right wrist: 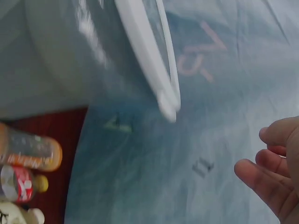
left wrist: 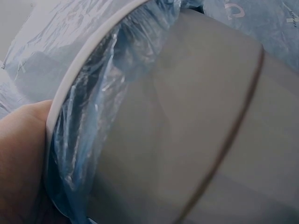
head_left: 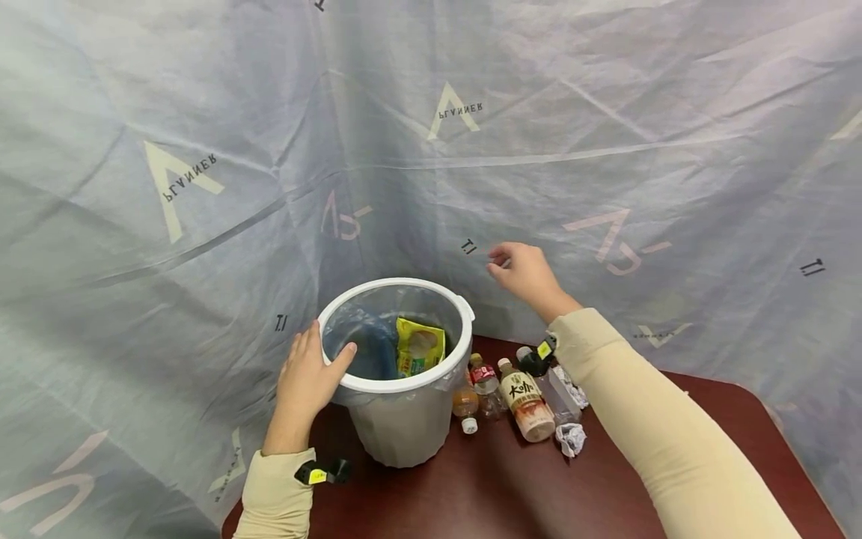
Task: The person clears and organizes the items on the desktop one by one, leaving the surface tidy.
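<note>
Head view. 1 white bin [head_left: 404, 427], upright on the dark red bench [head_left: 485, 486]; inside, 1 yellow packet [head_left: 431, 346]. 1 left hand [head_left: 310, 378], on the near left of the rim, thumb over the mouth; whether the fingers clamp, cannot tell. 1 right hand [head_left: 528, 278], raised beyond the bin's right side, touching nothing, fingers loosely bent, thumb and fingertips apart. Right of the bin, lying close together: 1 orange-drink bottle [head_left: 465, 402], 1 red-label bottle [head_left: 483, 376], 1 cream-label bottle [head_left: 524, 404], 1 crumpled paper [head_left: 571, 440].

Left wrist view. 1 blue liner [left wrist: 149, 51], folded over the rim and loose down the outer wall. Handling note: light, steady pressure on the rim should check tipping, with the liner best left unpulled.

Right wrist view. Nothing between thumb and fingers; bottles below, beside the bin. Handling note: best to take 1 bottle at a time round its body, lift it clear of its neighbours, then cross well above the rim before letting go.
</note>
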The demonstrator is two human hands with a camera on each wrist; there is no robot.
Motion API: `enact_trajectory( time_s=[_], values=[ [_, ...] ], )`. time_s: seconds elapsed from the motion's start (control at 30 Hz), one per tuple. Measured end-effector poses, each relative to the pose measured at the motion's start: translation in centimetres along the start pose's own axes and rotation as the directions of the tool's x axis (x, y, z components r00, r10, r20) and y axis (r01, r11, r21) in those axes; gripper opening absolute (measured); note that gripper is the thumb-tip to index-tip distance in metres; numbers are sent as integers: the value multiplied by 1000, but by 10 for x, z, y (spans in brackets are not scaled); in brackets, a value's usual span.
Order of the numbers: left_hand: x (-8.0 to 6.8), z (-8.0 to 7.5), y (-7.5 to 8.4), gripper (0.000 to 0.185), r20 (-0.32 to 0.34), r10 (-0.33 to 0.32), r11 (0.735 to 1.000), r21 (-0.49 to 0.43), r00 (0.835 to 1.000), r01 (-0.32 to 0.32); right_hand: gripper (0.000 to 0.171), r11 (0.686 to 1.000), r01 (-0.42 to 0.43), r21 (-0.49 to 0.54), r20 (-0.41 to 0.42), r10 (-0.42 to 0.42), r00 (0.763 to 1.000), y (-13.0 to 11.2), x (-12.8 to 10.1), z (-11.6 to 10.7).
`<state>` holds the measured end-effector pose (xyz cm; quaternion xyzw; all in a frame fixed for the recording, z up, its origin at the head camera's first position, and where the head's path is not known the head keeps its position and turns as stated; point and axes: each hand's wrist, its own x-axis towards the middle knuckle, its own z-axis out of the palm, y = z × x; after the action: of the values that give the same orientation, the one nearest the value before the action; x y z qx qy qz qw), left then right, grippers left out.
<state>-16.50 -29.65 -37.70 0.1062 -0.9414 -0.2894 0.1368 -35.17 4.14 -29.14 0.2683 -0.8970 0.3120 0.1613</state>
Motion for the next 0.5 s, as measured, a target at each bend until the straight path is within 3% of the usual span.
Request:
enact_trajectory(
  time_s=[0.27,0.5],
  values=[
    [-1,-2,0,100,-1,-3,1000,1,1000,3,39,990,-118,75,-19,119,993,54,-25,-12],
    [-1,-1,1,100,5,-1,1000,2,1000,1,60,967,-223,127,-26,228,973,108,-55,1]
  ],
)
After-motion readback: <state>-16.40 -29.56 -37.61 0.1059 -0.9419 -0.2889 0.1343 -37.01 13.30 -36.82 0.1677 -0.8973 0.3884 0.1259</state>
